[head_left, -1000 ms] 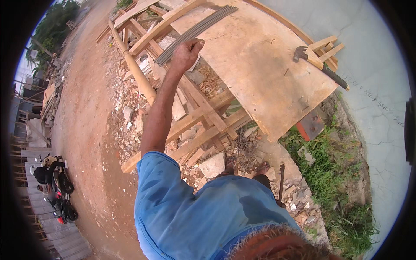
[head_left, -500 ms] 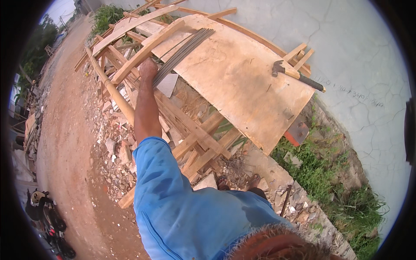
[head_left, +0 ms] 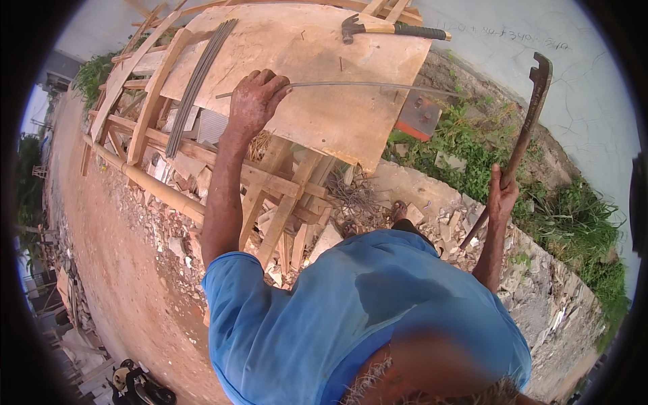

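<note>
My left hand [head_left: 256, 101] is closed around a thin steel rod [head_left: 351, 84], near the rod's left end. This rod stretches right across the wooden board [head_left: 310, 121] and past its right edge. In my right hand [head_left: 501, 196] is a long, dark iron rebar-bending bar [head_left: 530, 115], gripped around its shaft. Its notched, hooked head points up, and its lower end slants down toward the rubble. A bundle of similar steel rods [head_left: 202, 84] lies over the board's left part, its near end overhanging. At the board's far right rests a claw hammer [head_left: 398, 29] with a black grip.
Under the board is a frame of timber pieces [head_left: 277, 182], with a bamboo pole [head_left: 158, 187] along its left. A red-and-grey block [head_left: 417, 116] juts beside the board's right edge. Rubble [head_left: 179, 243] covers the ground; grass [head_left: 580, 219] grows along a cracked wall [head_left: 594, 88].
My left hand has come away from the bundle, bringing one rod rightward over the board. My right hand has come into view holding the bar. The view has shifted too.
</note>
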